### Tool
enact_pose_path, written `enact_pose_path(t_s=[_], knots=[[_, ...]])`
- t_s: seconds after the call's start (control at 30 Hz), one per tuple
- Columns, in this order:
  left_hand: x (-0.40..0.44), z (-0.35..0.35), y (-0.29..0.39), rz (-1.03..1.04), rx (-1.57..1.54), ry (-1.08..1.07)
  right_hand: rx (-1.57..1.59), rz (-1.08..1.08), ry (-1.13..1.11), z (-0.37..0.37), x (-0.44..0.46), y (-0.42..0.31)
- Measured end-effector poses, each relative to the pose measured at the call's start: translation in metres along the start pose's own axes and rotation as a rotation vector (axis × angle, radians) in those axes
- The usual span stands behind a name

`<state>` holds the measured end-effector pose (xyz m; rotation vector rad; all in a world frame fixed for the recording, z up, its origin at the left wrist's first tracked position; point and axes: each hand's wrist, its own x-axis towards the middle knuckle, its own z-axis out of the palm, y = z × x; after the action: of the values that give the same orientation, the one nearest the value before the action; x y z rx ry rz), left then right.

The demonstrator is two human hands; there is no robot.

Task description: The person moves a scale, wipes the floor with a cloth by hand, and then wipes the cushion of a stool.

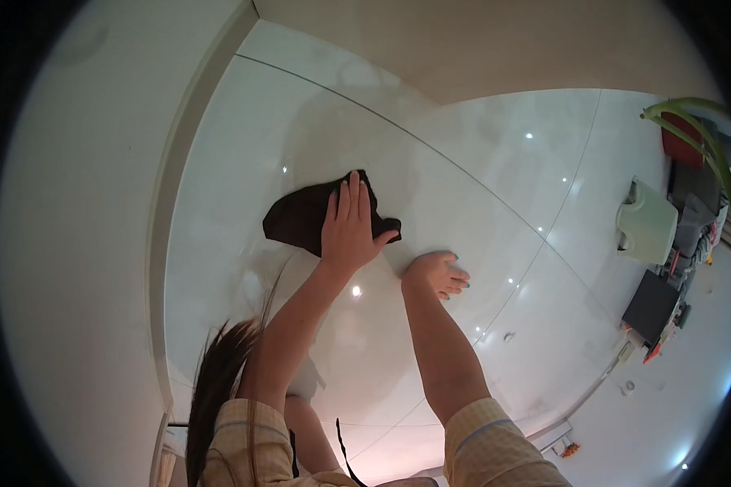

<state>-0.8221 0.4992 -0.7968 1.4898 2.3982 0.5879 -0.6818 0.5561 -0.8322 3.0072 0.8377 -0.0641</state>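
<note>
My left hand [349,235] lies flat on a dark cloth [299,217], palm down, with its fingers stretched forward and the thumb out to the right. The cloth is spread on the glossy pale tiled floor [463,195], with a bunched corner beside the thumb. To the right of the cloth, my right hand [437,273] rests on the bare tile, fingers pointing right and slightly apart. It holds nothing. What lies under each palm is hidden.
A pale wall with a skirting board [166,243] runs along the left, and a beige panel [544,45] borders the far side. Toward the right stand a pale green stool [648,221], a dark box [651,307] and green plant stems [690,109]. Long hair hangs by my left arm.
</note>
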Motion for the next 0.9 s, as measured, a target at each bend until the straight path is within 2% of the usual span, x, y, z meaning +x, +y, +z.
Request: enact_pose_path(t_s=[0.23,0.43,0.57,0.63,0.7,0.77,0.83,0.9], knots=[[-0.016,0.001,-0.004,0.025,0.006,-0.025,-0.018,0.006,0.02,0.004,0.0,-0.003],[0.011,0.009,0.002,0.037,0.05,-0.039,-0.001,-0.017,0.031,0.006,0.007,0.003],[-0.045,0.005,-0.005,0.064,0.138,-0.119,-0.012,0.003,0.032,0.01,0.005,0.003],[-0.091,0.003,-0.018,-0.04,0.187,-0.245,-0.025,0.009,0.04,0.012,0.005,0.002],[-0.11,-0.021,-0.043,-0.288,0.196,-0.358,-0.012,0.01,0.029,0.011,0.003,0.0],[-0.1,-0.035,-0.084,-0.397,0.211,-0.069,-0.004,0.011,0.022,0.008,0.003,0.0],[-0.059,-0.039,-0.108,-0.463,0.27,0.068,-0.001,0.015,0.015,0.007,0.002,0.002],[-0.007,-0.04,-0.12,-0.502,0.357,0.092,0.003,0.002,0.032,0.009,0.002,0.003]])
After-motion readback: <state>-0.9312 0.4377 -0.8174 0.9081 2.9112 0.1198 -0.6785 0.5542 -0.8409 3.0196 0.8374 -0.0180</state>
